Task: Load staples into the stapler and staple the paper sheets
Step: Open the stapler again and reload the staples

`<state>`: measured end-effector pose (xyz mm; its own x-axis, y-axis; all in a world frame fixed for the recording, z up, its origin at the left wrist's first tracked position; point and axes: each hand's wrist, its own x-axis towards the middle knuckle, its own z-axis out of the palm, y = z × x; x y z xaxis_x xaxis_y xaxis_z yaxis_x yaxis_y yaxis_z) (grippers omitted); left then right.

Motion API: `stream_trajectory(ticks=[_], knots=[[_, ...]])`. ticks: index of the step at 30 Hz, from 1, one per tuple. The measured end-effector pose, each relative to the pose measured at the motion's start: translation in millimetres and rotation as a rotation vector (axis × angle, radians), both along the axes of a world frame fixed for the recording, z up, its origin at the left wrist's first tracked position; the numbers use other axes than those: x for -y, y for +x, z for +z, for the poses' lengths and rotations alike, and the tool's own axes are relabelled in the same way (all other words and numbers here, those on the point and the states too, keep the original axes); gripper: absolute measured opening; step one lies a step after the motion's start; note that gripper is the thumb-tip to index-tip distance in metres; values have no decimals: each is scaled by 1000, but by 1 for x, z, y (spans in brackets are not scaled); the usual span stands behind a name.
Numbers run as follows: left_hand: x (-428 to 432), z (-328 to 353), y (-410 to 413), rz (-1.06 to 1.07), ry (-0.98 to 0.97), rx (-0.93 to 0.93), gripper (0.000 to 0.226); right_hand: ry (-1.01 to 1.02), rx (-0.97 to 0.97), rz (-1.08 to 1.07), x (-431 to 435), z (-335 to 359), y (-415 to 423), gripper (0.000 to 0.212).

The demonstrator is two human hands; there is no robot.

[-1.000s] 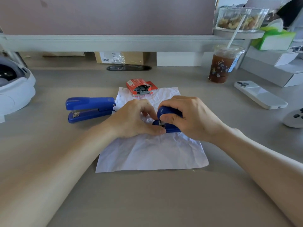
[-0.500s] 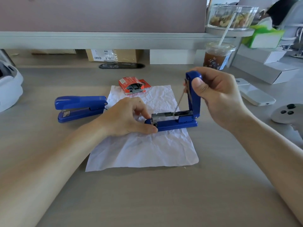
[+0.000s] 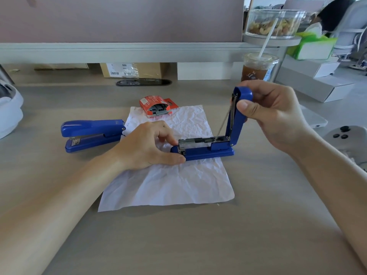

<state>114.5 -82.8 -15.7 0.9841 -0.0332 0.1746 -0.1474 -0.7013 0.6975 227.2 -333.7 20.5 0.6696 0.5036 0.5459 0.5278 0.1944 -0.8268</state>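
A blue stapler (image 3: 208, 150) lies on crumpled white paper (image 3: 168, 179) with its lid swung upright and its metal staple channel exposed. My left hand (image 3: 147, 145) pinches the front end of the stapler's base. My right hand (image 3: 272, 116) grips the raised lid near its top. A red box of staples (image 3: 155, 107), open at the front, sits at the paper's far edge. A second blue stapler (image 3: 92, 133), closed, lies on the desk left of the paper.
An iced drink cup with a straw (image 3: 258, 66) stands behind my right hand. A white phone (image 3: 313, 120) and a grey controller (image 3: 345, 135) lie at the right. A white device (image 3: 9, 110) sits at the far left, cardboard boxes (image 3: 135, 70) under the shelf.
A second ago both hands held the stapler closed on the paper. My right hand has since swung the lid up to vertical; my left hand stays on the base.
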Motion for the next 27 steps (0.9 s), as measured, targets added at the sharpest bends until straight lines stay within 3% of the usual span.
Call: stream_trajectory(ticks=[2, 18, 23, 27], knots=[[0, -1, 0, -4, 0, 6, 24, -65, 44, -22, -6, 0, -6, 23], [-2, -1, 0, -11, 25, 11, 20, -290, 246, -163, -28, 3, -31, 33], [-2, -3, 0, 10, 63, 13, 25, -522, 479, -188, -48, -8, -39, 22], [-2, -4, -3, 18, 56, 32, 27, -645, 530, -170, -55, -16, -41, 21]])
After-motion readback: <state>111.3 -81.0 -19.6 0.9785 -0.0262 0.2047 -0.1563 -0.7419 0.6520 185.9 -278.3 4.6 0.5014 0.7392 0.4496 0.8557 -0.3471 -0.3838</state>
